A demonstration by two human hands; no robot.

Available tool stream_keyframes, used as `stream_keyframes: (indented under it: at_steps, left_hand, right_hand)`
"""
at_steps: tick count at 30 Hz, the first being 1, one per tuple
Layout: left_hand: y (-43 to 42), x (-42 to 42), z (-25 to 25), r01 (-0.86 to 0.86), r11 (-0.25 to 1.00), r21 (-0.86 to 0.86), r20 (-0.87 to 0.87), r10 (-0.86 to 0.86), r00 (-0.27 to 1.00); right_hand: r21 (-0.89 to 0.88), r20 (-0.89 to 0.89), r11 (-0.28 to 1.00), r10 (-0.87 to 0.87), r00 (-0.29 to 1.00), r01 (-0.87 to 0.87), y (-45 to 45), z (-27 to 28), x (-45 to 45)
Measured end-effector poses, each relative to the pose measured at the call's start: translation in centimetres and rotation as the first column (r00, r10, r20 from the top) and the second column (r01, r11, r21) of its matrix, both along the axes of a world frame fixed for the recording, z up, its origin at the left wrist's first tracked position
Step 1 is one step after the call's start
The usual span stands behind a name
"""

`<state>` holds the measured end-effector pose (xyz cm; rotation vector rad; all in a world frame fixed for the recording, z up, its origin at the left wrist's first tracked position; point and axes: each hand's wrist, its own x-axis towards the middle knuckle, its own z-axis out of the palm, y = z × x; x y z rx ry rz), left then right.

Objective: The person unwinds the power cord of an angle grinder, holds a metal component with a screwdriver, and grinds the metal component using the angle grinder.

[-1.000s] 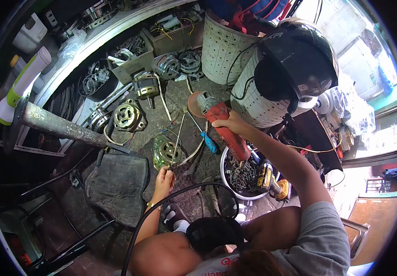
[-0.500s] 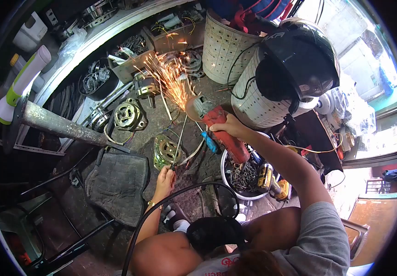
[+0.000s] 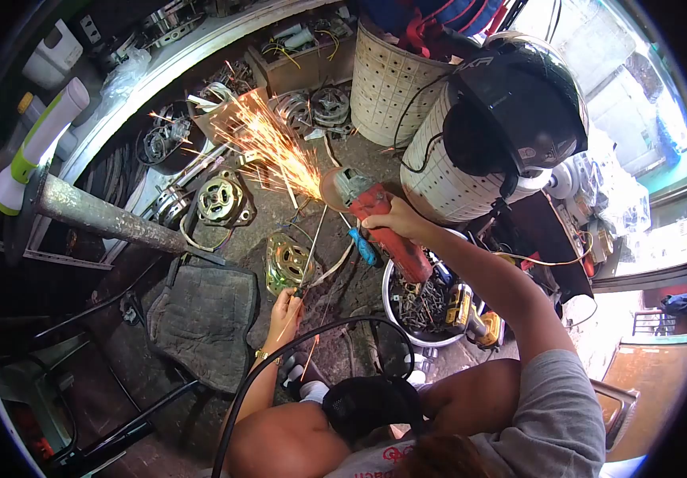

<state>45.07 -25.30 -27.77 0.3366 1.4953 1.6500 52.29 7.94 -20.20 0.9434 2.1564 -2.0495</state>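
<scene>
My right hand [image 3: 397, 221] is wrapped round the body of a red angle grinder [image 3: 387, 233]. The grinder's disc [image 3: 332, 190] meets the tip of a thin metal rod [image 3: 314, 243], and bright orange sparks [image 3: 275, 147] fly up and left from there. Closed round the rod's dark handle, my left hand [image 3: 286, 309] sits low, below a greenish motor part [image 3: 289, 261] on the floor. A blue-handled tool [image 3: 362, 247] lies just left of the grinder body.
At right, a metal bowl [image 3: 427, 341] holds screws and a yellow drill [image 3: 460, 309]. A black helmet [image 3: 518, 103] tops a perforated white bin [image 3: 431, 179]. Another motor part [image 3: 221, 199], a dark cushion [image 3: 202, 323] and a rusty pipe [image 3: 108, 213] are at left. A black cable [image 3: 279, 348] loops across my lap.
Sparks have appeared since the earliest frame and now spread wider to the upper left. The grinder has shifted slightly left and down; my left hand stays nearly in place.
</scene>
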Motion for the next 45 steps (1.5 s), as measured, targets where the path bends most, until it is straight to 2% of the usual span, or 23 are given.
stream_keyframes:
  at_steps: [8,11,13,21,23,28,34,45]
  left_hand:
    - [-0.5,0.0,0.0,0.008,1.0,-0.017,-0.051,-0.009,0.999]
    - [-0.6,-0.1,0.6,0.027,0.998,-0.055,-0.016,-0.028,0.999]
    - [-0.3,0.1,1.2,-0.004,0.997,-0.081,0.079,0.01,0.997]
    - [-0.1,0.0,0.7,0.015,0.997,-0.076,0.136,-0.004,0.991]
    - [-0.1,-0.1,0.7,0.012,0.997,-0.074,0.159,-0.001,0.987]
    - [0.0,0.0,0.5,0.022,0.996,-0.083,0.171,-0.008,0.985]
    - [-0.2,0.0,1.0,0.036,0.998,-0.043,0.151,-0.029,0.988]
    - [-0.5,0.2,0.5,0.03,0.997,-0.071,0.074,-0.024,0.997]
  right_hand:
    - [0.01,0.025,1.0,0.001,1.0,-0.002,0.3,-0.1,-0.1]
    - [0.051,0.017,0.998,-0.024,1.0,0.023,0.0,1.1,0.0]
    - [0.022,0.005,0.999,-0.035,0.999,0.035,0.0,1.3,0.0]
    - [-0.061,0.048,0.997,-0.046,0.998,0.049,-0.2,2.0,0.3]
    - [-0.019,0.012,0.999,-0.036,0.999,0.037,-0.3,1.7,0.4]
    - [-0.041,-0.017,0.999,-0.016,1.0,0.015,-0.2,0.6,0.4]
    - [-0.052,-0.015,0.998,-0.024,1.0,0.023,-0.2,0.6,0.3]
    - [-0.064,-0.005,0.998,-0.006,1.0,0.006,-0.5,1.7,0.1]
